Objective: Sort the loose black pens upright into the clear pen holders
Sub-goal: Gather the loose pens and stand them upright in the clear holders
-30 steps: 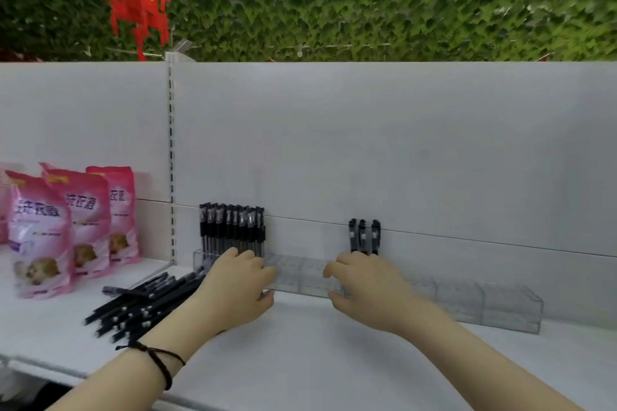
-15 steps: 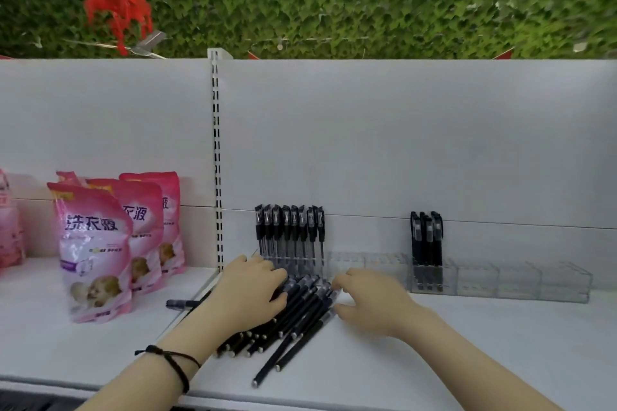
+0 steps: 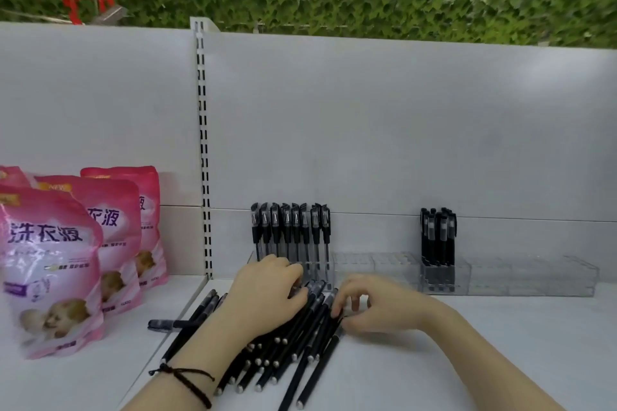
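Left hand (image 3: pixel 263 297) covers part of the loose pens (image 3: pixel 302 340); pink pouches (image 3: pixel 50 260) cut by left edge; right hand (image 3: pixel 377 307) blurred.
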Available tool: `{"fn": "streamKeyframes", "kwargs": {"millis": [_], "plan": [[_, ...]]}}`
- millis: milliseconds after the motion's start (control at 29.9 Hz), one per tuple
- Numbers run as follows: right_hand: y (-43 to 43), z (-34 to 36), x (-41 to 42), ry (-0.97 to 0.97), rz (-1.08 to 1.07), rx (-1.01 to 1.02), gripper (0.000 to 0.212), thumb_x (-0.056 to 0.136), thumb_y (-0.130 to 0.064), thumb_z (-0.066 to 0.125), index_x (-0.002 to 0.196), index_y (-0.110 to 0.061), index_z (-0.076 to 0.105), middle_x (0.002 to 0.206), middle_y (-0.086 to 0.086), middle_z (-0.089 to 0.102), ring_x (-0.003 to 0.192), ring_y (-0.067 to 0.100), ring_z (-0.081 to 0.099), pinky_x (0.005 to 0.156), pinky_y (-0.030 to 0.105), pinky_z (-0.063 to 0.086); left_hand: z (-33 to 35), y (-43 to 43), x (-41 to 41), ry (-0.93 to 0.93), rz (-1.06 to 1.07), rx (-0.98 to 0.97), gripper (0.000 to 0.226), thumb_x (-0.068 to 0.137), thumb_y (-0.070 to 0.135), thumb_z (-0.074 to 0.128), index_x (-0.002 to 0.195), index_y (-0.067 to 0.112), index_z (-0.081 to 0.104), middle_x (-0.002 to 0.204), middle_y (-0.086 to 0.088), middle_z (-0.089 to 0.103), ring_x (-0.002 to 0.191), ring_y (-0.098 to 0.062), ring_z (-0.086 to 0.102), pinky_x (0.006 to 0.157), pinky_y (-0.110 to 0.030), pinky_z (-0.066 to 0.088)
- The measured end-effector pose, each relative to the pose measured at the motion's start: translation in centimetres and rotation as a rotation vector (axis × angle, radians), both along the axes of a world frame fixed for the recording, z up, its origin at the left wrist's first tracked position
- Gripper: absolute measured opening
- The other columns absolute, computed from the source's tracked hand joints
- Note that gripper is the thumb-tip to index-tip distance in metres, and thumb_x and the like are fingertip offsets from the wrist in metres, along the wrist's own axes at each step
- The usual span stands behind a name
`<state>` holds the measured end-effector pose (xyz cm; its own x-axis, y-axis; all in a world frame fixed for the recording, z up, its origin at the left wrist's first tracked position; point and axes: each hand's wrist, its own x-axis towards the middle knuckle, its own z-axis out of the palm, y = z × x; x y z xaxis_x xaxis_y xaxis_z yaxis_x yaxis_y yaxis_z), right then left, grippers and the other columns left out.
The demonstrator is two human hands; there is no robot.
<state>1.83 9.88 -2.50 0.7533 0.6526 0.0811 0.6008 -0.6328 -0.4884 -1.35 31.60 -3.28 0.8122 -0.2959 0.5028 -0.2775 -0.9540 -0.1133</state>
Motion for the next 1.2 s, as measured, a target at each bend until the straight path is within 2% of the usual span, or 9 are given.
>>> {"fn": "streamKeyframes", "kwargs": {"millis": [134, 268, 468, 569, 636, 736, 837, 937, 1205], "plan": [[-0.7, 0.1, 0.4, -0.004, 0.074, -0.084, 0.017, 0.081, -0.026, 0.072, 0.094, -0.035, 0.067, 0.103, -0.018, 0.053, 0.092, -0.002, 0.049, 0.074, 0.01, 0.035, -0.2, -0.5, -0.7, 0.015, -0.047, -0.075, 0.027, 0.095, 0.047, 0.039, 0.095, 0.027, 0.056, 0.09, 0.011, 0.056, 0.09, -0.008, 0.049, 0.071, -0.026, 0.044], [-1.3, 0.1, 0.7, -0.006, 0.095, -0.059, 0.012, 0.084, -0.019, 0.071, 0.091, -0.027, 0.065, 0.096, -0.017, 0.054, 0.084, -0.006, 0.049, 0.072, 0.005, 0.035, -0.1, -1.2, -0.9, 0.085, -0.11, -0.212, 0.023, 0.094, 0.045, 0.044, 0.089, 0.027, 0.057, 0.084, 0.012, 0.054, 0.085, -0.005, 0.048, 0.067, -0.024, 0.041], [-0.3, 1.8, 1.0, 0.091, 0.084, 0.376, 0.009, 0.09, -0.009, 0.066, 0.095, -0.017, 0.064, 0.093, 0.009, 0.067, 0.082, 0.009, 0.058, 0.077, 0.021, 0.047, 1.5, -2.3, -0.6, 0.371, -0.167, -0.418, 0.04, 0.082, 0.07, 0.051, 0.073, 0.032, 0.058, 0.064, 0.014, 0.053, 0.059, -0.002, 0.048, 0.059, -0.025, 0.038], [0.7, 2.1, 1.3, 0.075, 0.031, 0.501, 0.017, 0.09, -0.014, 0.067, 0.104, -0.023, 0.063, 0.092, 0.008, 0.063, 0.082, 0.009, 0.057, 0.077, 0.023, 0.047, 1.9, -3.0, -0.2, 0.447, -0.21, -0.545, 0.032, 0.084, 0.048, 0.067, 0.065, 0.024, 0.055, 0.057, 0.012, 0.046, 0.052, -0.007, 0.038, 0.054, -0.023, 0.031], [0.4, 1.6, 1.6, 0.118, -0.014, 0.562, 0.021, 0.09, -0.018, 0.066, 0.108, -0.026, 0.059, 0.092, 0.0, 0.063, 0.08, 0.008, 0.058, 0.071, 0.023, 0.047, 1.7, -3.1, 0.1, 0.497, -0.236, -0.788, 0.026, 0.088, 0.034, 0.067, 0.074, 0.013, 0.063, 0.058, 0.008, 0.054, 0.053, -0.01, 0.043, 0.052, -0.021, 0.035], [-1.1, 0.6, 2.1, 0.035, -0.07, 0.341, 0.015, 0.091, -0.015, 0.063, 0.103, -0.024, 0.062, 0.094, -0.009, 0.063, 0.083, 0.008, 0.059, 0.074, 0.019, 0.046, 1.3, -3.0, 0.2, 0.538, -0.241, -1.242, 0.026, 0.096, 0.024, 0.058, 0.095, 0.0, 0.066, 0.059, 0.006, 0.058, 0.05, -0.01, 0.05, 0.051, -0.021, 0.043], [-1.9, 0.0, 2.4, -0.002, -0.075, -0.033, 0.025, 0.09, -0.015, 0.056, 0.107, -0.03, 0.064, 0.107, -0.014, 0.061, 0.101, 0.004, 0.055, 0.081, 0.017, 0.043, 1.4, -3.0, 0.1, 0.541, -0.269, -1.505, 0.022, 0.1, 0.023, 0.05, 0.102, 0.006, 0.064, 0.058, 0.004, 0.054, 0.047, -0.009, 0.049, 0.047, -0.02, 0.042], [-1.9, 0.1, 2.4, 0.003, -0.067, -0.166, 0.033, 0.089, -0.014, 0.057, 0.116, -0.031, 0.062, 0.115, -0.011, 0.062, 0.106, 0.009, 0.057, 0.086, 0.02, 0.044, 1.3, -3.5, -0.2, 0.513, -0.279, -1.524, 0.021, 0.101, 0.023, 0.047, 0.103, 0.008, 0.062, 0.057, 0.004, 0.054, 0.045, -0.008, 0.047, 0.044, -0.019, 0.04], [-1.9, 0.1, 1.9, -0.044, 0.02, -0.153, 0.034, 0.092, -0.018, 0.061, 0.125, -0.027, 0.06, 0.109, -0.006, 0.058, 0.098, 0.01, 0.053, 0.085, 0.015, 0.041, 0.7, -3.6, -0.1, 0.552, -0.292, -1.524, 0.022, 0.102, 0.024, 0.046, 0.102, 0.009, 0.062, 0.056, 0.003, 0.054, 0.046, -0.009, 0.045, 0.044, -0.021, 0.037]]}}
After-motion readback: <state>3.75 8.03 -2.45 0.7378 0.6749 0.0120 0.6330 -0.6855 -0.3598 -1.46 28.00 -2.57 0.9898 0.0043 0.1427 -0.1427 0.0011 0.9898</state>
